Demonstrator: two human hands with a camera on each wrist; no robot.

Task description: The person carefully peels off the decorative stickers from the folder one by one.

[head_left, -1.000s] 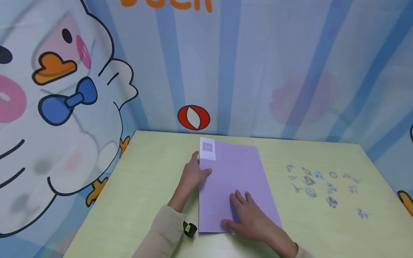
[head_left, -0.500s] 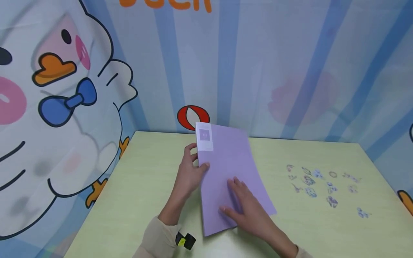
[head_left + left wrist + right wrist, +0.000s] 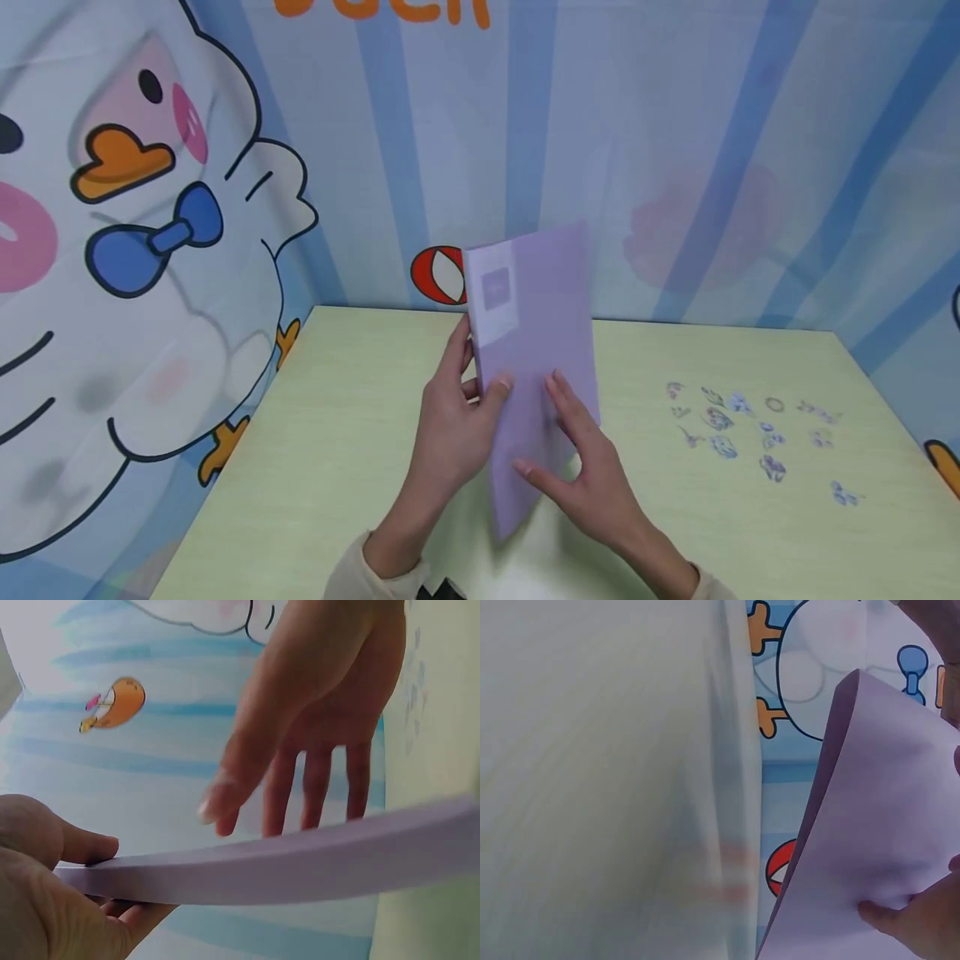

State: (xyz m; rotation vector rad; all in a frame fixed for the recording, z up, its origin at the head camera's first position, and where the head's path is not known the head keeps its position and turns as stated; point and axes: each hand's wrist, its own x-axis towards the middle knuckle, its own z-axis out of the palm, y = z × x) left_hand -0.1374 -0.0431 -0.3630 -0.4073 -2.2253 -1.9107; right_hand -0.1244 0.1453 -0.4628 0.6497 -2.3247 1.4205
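A thin purple folder [image 3: 551, 333] with a pale label [image 3: 497, 287] in its upper left corner stands raised and tilted above the table. My left hand [image 3: 456, 429] grips its spine edge, thumb on the front and fingers behind. The left wrist view shows the folder's spine [image 3: 262, 874] edge-on, held between that thumb and fingers. My right hand [image 3: 600, 479] lies at the folder's front cover, fingers extended and thumb spread; its thumb [image 3: 885, 915] meets the cover in the right wrist view. Whether every right fingertip touches is hard to tell.
On the right of the pale table [image 3: 360, 383] lie several small purplish flower-like pieces [image 3: 722, 446], spread apart. A cartoon-printed backdrop [image 3: 637, 150] rises along the table's back edge. A black strap end [image 3: 442, 590] shows by the left sleeve.
The folder has gone from lying flat to standing tilted, its top edge lifted up over the backdrop. My left hand rose with it at the spine; the right hand stayed by the front cover.
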